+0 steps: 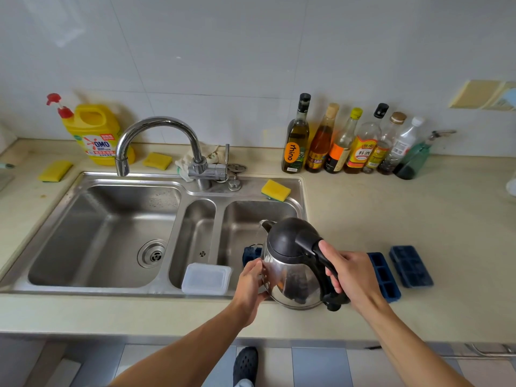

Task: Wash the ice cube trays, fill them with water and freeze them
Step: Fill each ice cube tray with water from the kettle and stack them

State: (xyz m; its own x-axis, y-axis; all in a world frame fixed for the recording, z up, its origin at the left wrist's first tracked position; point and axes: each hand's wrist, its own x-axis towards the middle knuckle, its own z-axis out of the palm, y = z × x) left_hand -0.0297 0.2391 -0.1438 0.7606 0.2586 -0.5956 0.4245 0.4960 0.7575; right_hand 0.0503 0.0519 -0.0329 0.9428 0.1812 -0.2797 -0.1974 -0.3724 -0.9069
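Ice tray (251,254) ahead of my hands is filling; two trays (410,266) wait rightward. Right hand (349,272) grips kettle (290,272), left hand (250,283) braces it.

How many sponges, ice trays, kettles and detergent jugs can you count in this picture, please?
Sponges: 3
Trays: 3 (one in the sink, partly hidden)
Kettle: 1
Jug: 1
Total: 8

Kettle (290,272) above tray (251,254) in right basin (251,216); two trays (384,277) (410,266) on counter (391,213) to its right.
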